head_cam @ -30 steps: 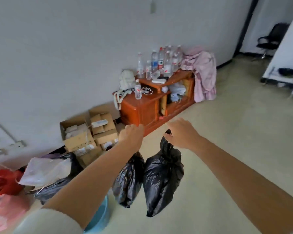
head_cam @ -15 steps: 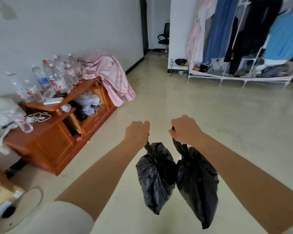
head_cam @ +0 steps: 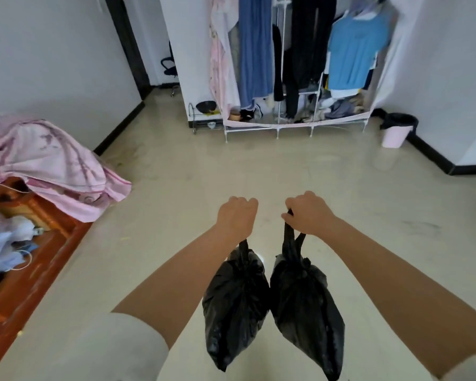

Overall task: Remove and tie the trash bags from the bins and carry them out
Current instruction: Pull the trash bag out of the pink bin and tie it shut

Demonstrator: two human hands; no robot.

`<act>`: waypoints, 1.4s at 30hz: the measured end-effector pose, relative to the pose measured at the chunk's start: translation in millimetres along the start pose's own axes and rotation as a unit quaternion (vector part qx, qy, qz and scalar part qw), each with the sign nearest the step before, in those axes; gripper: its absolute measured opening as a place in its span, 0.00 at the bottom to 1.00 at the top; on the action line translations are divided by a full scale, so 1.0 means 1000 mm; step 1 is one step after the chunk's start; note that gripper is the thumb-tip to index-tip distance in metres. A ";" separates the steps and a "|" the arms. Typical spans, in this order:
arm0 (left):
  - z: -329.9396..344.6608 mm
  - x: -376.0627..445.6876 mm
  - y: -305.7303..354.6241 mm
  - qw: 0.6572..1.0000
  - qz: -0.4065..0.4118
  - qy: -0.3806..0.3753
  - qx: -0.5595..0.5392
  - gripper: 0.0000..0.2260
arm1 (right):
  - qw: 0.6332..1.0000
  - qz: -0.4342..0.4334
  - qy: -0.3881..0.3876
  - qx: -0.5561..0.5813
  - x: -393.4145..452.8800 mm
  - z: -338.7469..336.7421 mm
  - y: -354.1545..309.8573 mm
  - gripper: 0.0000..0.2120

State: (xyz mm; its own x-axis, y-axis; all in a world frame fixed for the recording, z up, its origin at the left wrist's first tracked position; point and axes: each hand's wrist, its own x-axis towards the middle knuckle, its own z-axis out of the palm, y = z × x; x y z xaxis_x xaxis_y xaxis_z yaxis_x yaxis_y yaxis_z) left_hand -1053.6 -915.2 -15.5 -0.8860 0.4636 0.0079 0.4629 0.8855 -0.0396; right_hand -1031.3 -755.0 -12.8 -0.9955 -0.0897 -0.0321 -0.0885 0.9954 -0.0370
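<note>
Clothes rack point(head_cam: 294, 125), pink blanket point(head_cam: 47, 160)

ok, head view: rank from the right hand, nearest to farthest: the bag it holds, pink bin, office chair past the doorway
1. Right-hand trash bag: hangs directly below the right hand, which grips it.
2. Pink bin: far right, by the wall beside the clothes rack.
3. Office chair: farthest, beyond the doorway, upper left.

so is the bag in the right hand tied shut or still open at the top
Tied shut. The right bag is cinched into a knot at its neck, and the right hand grips the two black loops above it.
</note>
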 end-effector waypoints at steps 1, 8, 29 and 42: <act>0.001 0.030 0.006 1.000 0.001 -0.002 -0.001 0.08 | 1.000 0.000 0.003 0.002 0.020 -0.001 0.020 0.13; 0.003 0.247 0.047 1.000 -0.016 0.000 0.004 0.08 | 0.998 -0.008 0.058 0.035 0.178 -0.018 0.180 0.13; -0.009 0.929 0.214 1.000 0.019 0.012 -0.021 0.06 | 0.991 0.072 0.103 0.046 0.629 -0.071 0.692 0.11; 0.024 1.303 0.359 0.998 0.032 -0.063 -0.002 0.07 | 0.993 0.081 0.048 0.076 0.865 -0.045 1.013 0.12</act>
State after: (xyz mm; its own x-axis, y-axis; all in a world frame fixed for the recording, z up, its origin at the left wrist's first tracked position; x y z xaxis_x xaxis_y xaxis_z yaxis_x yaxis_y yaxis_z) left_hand -2042.7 5.6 -43.3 -0.8509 0.5114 -0.1201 0.5181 0.8548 -0.0314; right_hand -1983.4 176.8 -33.5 -0.9956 0.0818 0.0452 0.0718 0.9793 -0.1895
